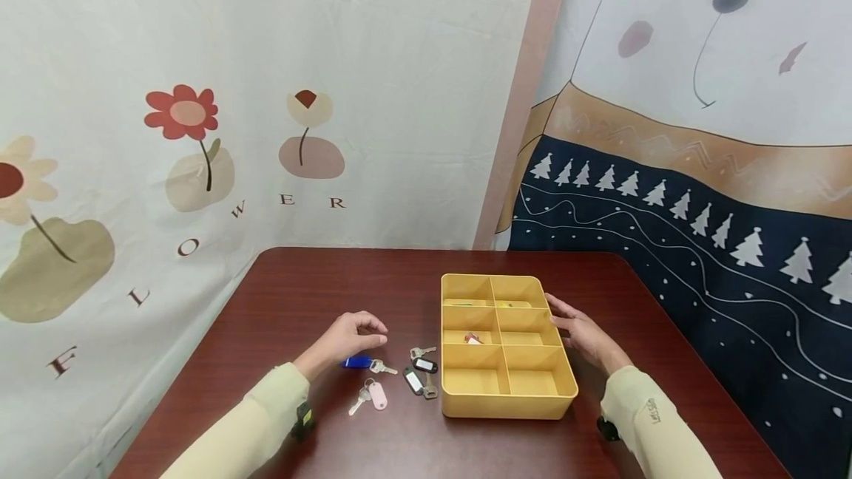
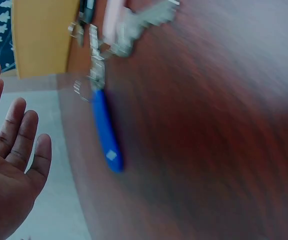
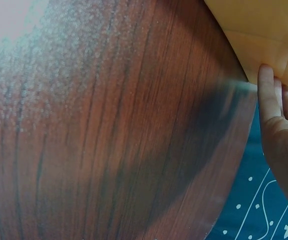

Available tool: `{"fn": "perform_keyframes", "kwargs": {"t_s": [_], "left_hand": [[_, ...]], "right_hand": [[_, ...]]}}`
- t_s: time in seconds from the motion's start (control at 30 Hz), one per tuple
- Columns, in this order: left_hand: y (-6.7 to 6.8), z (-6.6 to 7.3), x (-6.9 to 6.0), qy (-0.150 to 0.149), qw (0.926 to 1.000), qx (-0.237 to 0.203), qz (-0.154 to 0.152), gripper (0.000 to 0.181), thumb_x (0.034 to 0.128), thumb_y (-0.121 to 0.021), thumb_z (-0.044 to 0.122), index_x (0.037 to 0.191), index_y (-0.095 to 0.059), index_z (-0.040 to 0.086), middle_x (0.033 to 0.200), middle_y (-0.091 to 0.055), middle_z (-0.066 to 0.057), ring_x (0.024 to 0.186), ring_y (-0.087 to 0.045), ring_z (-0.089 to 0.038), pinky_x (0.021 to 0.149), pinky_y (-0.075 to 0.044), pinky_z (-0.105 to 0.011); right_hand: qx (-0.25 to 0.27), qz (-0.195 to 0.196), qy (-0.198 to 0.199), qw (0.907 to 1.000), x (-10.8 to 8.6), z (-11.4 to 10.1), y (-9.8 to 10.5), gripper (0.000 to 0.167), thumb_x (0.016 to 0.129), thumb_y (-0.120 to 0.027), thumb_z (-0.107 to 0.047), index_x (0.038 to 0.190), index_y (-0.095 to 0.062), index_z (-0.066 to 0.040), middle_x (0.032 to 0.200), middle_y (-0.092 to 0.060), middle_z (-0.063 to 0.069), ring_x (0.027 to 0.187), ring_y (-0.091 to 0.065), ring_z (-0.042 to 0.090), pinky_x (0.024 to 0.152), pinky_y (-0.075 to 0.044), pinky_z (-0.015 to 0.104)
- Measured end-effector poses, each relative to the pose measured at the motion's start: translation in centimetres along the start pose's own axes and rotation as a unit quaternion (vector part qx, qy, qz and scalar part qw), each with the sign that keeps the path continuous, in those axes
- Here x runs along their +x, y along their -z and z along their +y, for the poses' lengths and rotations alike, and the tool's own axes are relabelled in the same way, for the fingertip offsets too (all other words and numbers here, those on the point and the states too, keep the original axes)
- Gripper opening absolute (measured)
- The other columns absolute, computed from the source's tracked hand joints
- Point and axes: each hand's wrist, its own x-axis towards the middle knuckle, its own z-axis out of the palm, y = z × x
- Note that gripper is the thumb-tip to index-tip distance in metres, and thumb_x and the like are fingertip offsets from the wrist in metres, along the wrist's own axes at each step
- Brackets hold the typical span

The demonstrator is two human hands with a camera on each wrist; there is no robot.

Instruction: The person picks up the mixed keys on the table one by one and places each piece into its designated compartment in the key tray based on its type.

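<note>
A yellow box [image 1: 509,406] with six compartments stands on the table; small items lie in its middle-left and both back compartments. My right hand [image 1: 586,335] rests its fingers against the box's right side, also seen in the right wrist view, where the hand [image 3: 281,120] touches the yellow wall [image 3: 264,45]. My left hand [image 1: 353,335], relaxed and holding nothing, hovers by a key with a blue tag [image 1: 357,361]. In the left wrist view that blue tag [image 2: 106,132] lies beside the hand [image 2: 14,165]. Nearer me is a key with a pink tag [image 1: 377,395].
Two keys with black tags [image 1: 413,381] lie just left of the box. The brown table [image 1: 333,279] ends at the back against a white curtain [image 1: 399,94] with flowers, and a dark blue patterned cloth [image 1: 732,301] hangs on the right.
</note>
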Motion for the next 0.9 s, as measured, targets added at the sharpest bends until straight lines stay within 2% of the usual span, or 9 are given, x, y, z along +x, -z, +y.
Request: {"fn": "perform_keyframes", "kwargs": {"t_s": [0.27,0.4,0.73,0.9], "left_hand": [[0.5,-2.1,-1.4,0.018,0.9989,0.041,-0.008,0.013,0.0847,-0.078,0.014,0.093,-0.074,0.005,0.091,-0.068,0.0,0.083,-0.062,-0.015,0.078,-0.051,-0.029],[0.5,-2.9,-1.6,0.028,0.998,0.054,-0.015,0.01,0.0847,-0.079,0.015,0.092,-0.075,0.009,0.089,-0.067,0.003,0.083,-0.059,-0.014,0.079,-0.049,-0.03],[0.2,-3.6,-1.6,-0.005,0.997,0.072,-0.028,0.008,0.0821,-0.079,0.011,0.089,-0.075,0.009,0.086,-0.067,0.007,0.081,-0.057,-0.011,0.074,-0.046,-0.026],[0.0,-3.9,-1.6,-0.03,0.9962,0.078,-0.026,0.008,0.08,-0.079,0.009,0.086,-0.075,0.01,0.087,-0.066,0.005,0.081,-0.058,-0.013,0.074,-0.047,-0.029]], "right_hand": [[0.002,-0.002,0.0,1.0,0.0,0.0,-0.1,0.061,0.108,-0.042,-0.018,0.16,-0.011,-0.017,0.162,-0.013,0.02,0.14,-0.033,0.042,0.105,-0.04,0.053],[0.003,0.001,-0.004,1.0,0.0,0.0,-0.1,0.061,0.108,-0.042,-0.019,0.16,-0.012,-0.018,0.163,-0.013,0.019,0.14,-0.033,0.042,0.105,-0.039,0.054],[0.001,0.0,-0.003,1.0,0.1,0.0,0.0,0.061,0.108,-0.042,-0.019,0.16,-0.011,-0.018,0.163,-0.013,0.019,0.14,-0.033,0.042,0.105,-0.038,0.054],[0.0,0.0,-0.003,1.0,0.1,0.1,0.0,0.061,0.108,-0.041,-0.019,0.16,-0.011,-0.017,0.162,-0.013,0.019,0.139,-0.034,0.042,0.104,-0.04,0.053]]}}
